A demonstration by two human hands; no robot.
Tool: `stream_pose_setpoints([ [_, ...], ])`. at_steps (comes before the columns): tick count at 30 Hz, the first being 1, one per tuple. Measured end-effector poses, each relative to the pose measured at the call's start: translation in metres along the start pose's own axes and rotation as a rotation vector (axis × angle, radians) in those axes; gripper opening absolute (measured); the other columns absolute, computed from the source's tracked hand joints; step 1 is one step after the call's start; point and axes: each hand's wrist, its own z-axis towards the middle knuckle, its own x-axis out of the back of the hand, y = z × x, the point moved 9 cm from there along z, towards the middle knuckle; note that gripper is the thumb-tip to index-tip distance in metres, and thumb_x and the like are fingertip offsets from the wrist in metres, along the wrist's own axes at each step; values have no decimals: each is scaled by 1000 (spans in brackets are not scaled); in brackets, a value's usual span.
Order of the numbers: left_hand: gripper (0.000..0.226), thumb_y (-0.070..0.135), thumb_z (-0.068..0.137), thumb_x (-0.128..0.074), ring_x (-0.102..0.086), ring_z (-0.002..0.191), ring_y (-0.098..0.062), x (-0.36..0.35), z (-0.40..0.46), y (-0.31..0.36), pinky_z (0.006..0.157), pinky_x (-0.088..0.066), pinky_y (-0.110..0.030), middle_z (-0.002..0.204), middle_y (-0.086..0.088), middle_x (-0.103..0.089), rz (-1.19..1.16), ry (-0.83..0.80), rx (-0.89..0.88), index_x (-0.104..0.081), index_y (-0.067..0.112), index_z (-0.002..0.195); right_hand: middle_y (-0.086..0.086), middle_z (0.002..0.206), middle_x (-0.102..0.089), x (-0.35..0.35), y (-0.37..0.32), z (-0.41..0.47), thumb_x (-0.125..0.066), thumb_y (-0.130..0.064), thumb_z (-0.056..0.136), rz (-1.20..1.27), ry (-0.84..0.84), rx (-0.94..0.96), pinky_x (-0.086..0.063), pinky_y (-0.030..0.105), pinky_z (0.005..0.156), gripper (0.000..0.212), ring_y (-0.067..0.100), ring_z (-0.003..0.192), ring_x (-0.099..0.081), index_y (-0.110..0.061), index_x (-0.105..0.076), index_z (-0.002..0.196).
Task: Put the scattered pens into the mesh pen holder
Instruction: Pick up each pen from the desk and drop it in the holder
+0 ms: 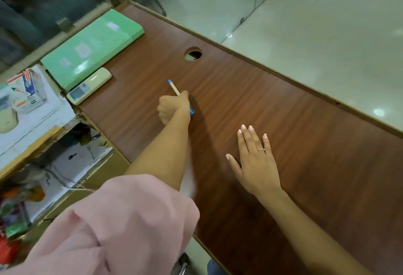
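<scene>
My left hand [172, 108] is closed around a white pen with blue ends [174, 88], held above the middle of the brown wooden desk [305, 144]. The pen's upper blue tip points away to the upper left, and its lower blue end sticks out under my fist. My right hand [255, 159] lies flat on the desk with fingers spread, holding nothing; it wears a ring. No mesh pen holder is in view, and no other pens show on the desk.
A green folder [93, 43] and a cream remote control [89, 85] lie at the desk's far left. A round cable hole [193, 53] sits beyond my left hand. Cluttered shelves with boxes [28, 93] stand to the left. Tiled floor lies past the desk's far edge.
</scene>
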Motion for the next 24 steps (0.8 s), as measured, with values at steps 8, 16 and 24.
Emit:
stream_pose_setpoints([
  [8, 17, 20, 73, -73, -64, 61, -25, -62, -129, 25, 48, -53, -25, 61, -3, -66, -210, -570, -344, -63, 16, 60, 10, 144, -46, 36, 54, -53, -47, -32, 97, 180, 87, -61, -21, 40, 113, 45, 21, 139, -29, -6, -45, 134],
  [16, 8, 17, 79, -75, -54, 40, -10, -115, -367, 44, 38, -44, -17, 59, -2, -65, -155, -1204, -801, -70, 21, 74, 13, 131, -59, 92, 171, -172, -62, -19, 89, 135, 321, -381, -39, 48, 102, 33, 27, 129, -45, -4, -60, 119],
  [24, 14, 29, 82, -72, -62, 64, -11, -118, -590, 92, 65, -47, -25, 69, 5, -70, -49, -1250, -1447, -74, 16, 77, 13, 150, -34, 94, 258, -308, -44, -39, 96, -17, 245, -702, -15, 51, 114, 55, 26, 142, -21, -6, -36, 139],
])
